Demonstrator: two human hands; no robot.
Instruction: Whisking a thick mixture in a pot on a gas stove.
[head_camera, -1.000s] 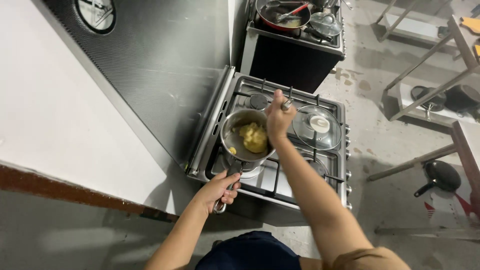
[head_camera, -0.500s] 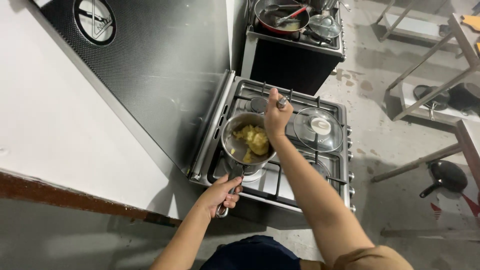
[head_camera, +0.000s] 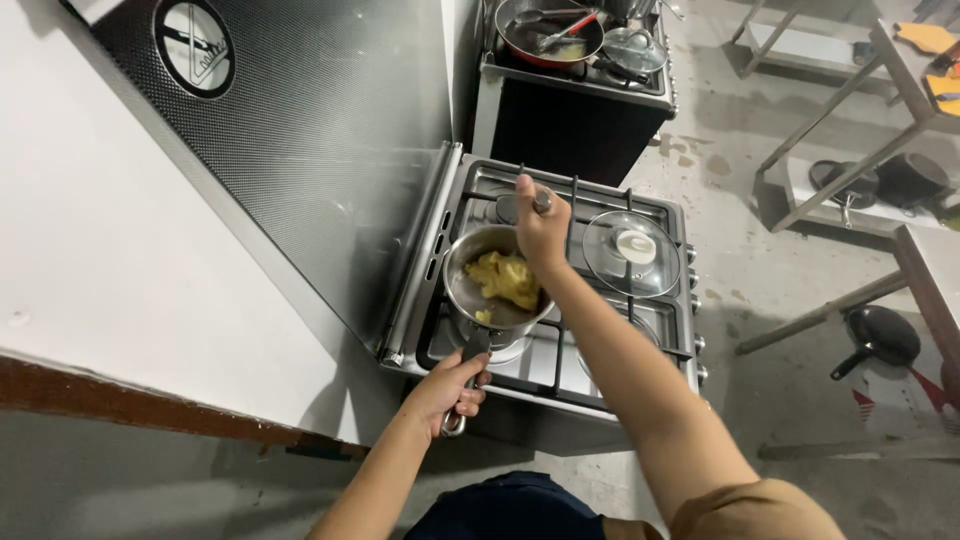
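Observation:
A steel saucepan (head_camera: 462, 288) with yellow mashed food (head_camera: 505, 281) sits on the near left burner of a gas stove (head_camera: 560, 345). My left hand (head_camera: 448, 388) grips the pan's long handle (head_camera: 470, 352) at the stove's front edge. My right hand (head_camera: 540, 228) is closed around the top of a metal utensil (head_camera: 541, 201) that reaches down into the pan; its lower end is hidden by my hand.
A glass lid (head_camera: 630, 252) lies on the right burner. The stove's raised metal cover (head_camera: 300, 150) stands at the left. Beyond, a second stove carries a red pan (head_camera: 548, 35) and another lid (head_camera: 634, 48). Black pans (head_camera: 878, 335) lie on the floor by metal tables.
My hands have held their grips. The view shifted slightly; the pan and my right hand stayed in nearly the same place over the burner.

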